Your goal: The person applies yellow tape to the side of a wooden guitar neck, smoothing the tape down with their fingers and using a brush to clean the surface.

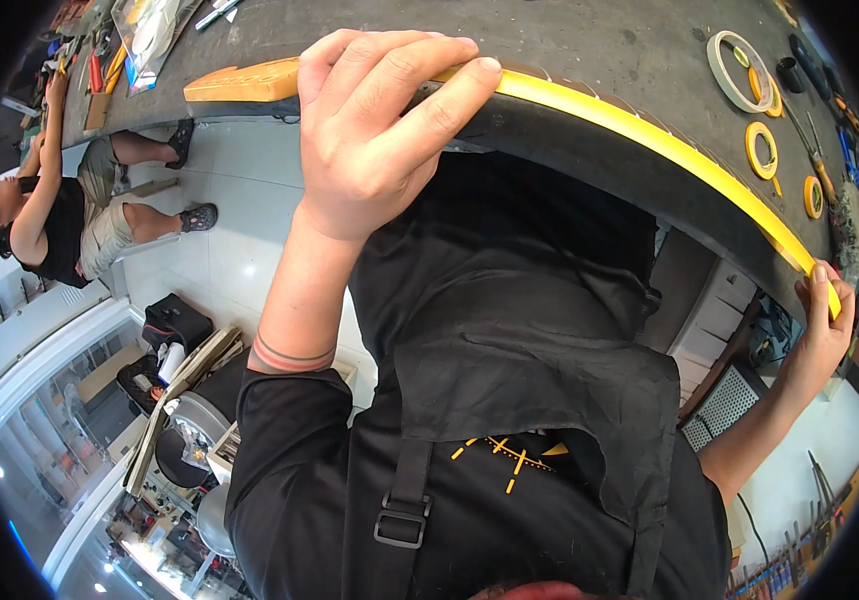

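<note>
Along the near edge of the dark grey tabletop point(590, 35): narrow glossy yellow tape strip point(630, 122), spanning between both hands, curved in the fisheye view. Amber-brown wooden end piece with a row of small holes point(242, 82) sits left of it at the same edge, looks like a guitar headstock.

Left hand point(380, 130) curls over the work, fingers bent, index fingertip at the strip; thumb hidden, so can't tell if it pinches or just presses. Right hand point(828, 297) pinches the strip's right end between thumb and finger.

Risks, my read: right hand pulling off line would skew or crease the strip. Too much tension could stretch it, then it springs back. Left fingers easing off under load would let that end shift. Wood is close to the edge too, so a pull toward the black cloth apron point(540, 380) could tip it.

Toward the tabletop's right edge: wide cream tape roll point(716, 76), flat yellow tape roll point(752, 150), thin steel tool with a wooden handle point(824, 182). Right hand swinging wide could knock them
</note>
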